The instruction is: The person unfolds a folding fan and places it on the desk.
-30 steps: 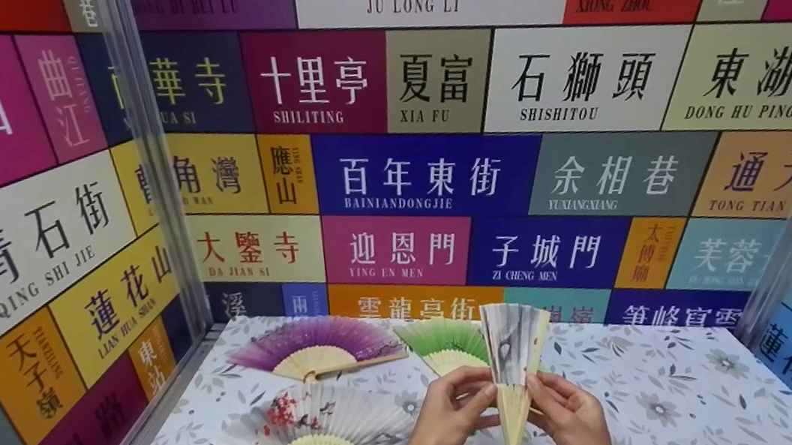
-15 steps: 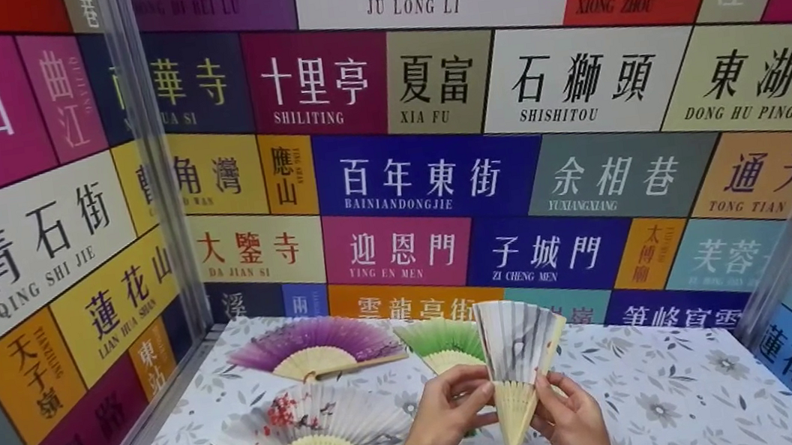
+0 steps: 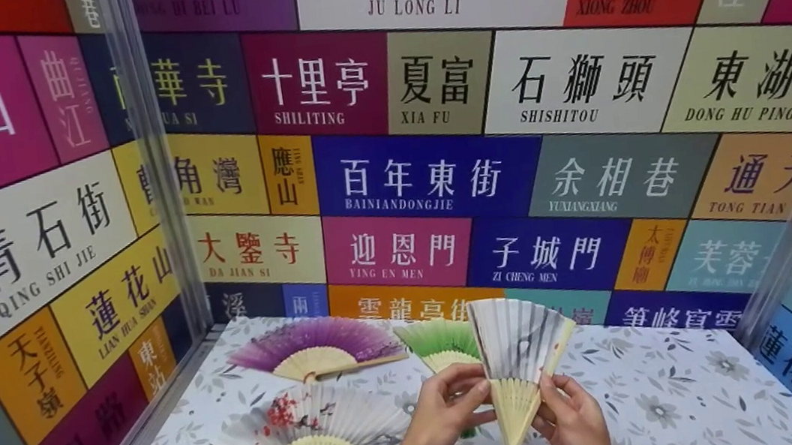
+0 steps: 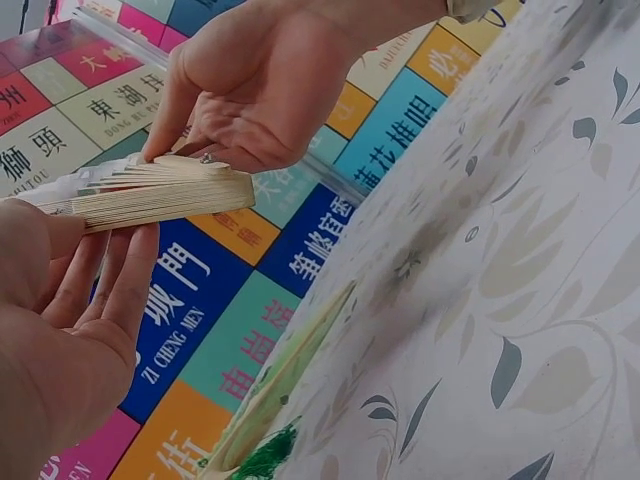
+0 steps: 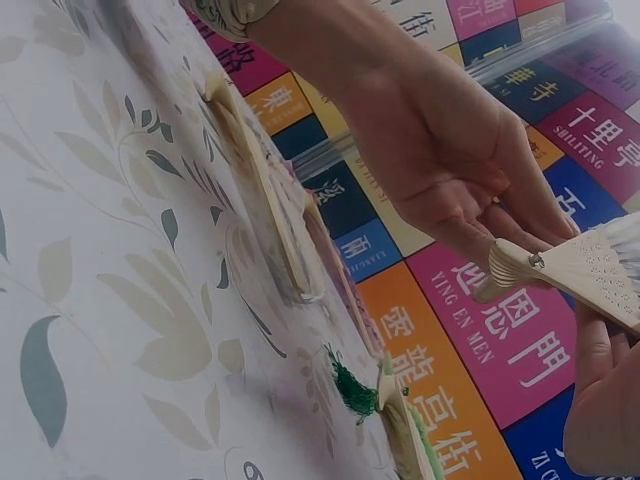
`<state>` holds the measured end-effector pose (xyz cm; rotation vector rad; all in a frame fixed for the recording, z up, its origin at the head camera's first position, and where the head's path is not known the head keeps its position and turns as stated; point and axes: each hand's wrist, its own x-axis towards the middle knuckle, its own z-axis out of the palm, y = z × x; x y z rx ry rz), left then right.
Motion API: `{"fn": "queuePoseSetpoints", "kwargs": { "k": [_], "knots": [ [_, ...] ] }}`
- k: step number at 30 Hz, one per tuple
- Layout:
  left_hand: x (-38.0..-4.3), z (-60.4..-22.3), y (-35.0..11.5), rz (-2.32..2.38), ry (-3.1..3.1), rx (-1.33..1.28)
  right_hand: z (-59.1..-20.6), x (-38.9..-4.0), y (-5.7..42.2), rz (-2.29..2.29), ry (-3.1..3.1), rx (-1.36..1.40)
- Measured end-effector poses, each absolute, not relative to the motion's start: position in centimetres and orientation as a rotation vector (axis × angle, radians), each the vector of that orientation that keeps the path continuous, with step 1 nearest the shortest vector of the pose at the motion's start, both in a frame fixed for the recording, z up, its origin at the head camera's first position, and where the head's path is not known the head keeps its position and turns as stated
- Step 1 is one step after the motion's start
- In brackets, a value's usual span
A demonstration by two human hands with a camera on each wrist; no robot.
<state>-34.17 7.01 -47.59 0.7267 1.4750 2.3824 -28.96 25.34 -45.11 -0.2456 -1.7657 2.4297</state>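
Note:
A partly spread folding fan [image 3: 521,347], white and grey cloth on pale wooden ribs, stands over the table with its pivot end pointing down. My left hand [image 3: 450,408] pinches its left edge where cloth meets ribs, and my right hand [image 3: 571,416] pinches the right edge. Seen from the left wrist, the ribs [image 4: 165,200] lie stacked between the fingertips of both hands. In the right wrist view the pivot pin [image 5: 537,260] shows at the narrow end. Behind the hands lies a green folding fan [image 3: 441,342], partly hidden by the held one.
On the flower-patterned tabletop [image 3: 689,398], a purple fan [image 3: 327,340] lies spread at the back left. A white fan with red blossoms [image 3: 315,429] lies spread in front of it. Colourful printed wall panels [image 3: 428,173] enclose the table. The green fan carries a green tassel [image 5: 352,385].
The held fan has spread wider: its top has grown from a narrow wedge to a broader one. My hands have drawn slightly apart along its edges. The fans on the table have stayed put.

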Motion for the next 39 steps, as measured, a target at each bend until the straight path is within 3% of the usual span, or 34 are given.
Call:
{"fn": "queuePoseSetpoints", "kwargs": {
  "k": [39],
  "knots": [
    [-34.4,-47.18,6.6,2.484,1.377,0.614,-44.88,-29.07,26.35,2.439,-1.589,-0.403]
  ]
}}
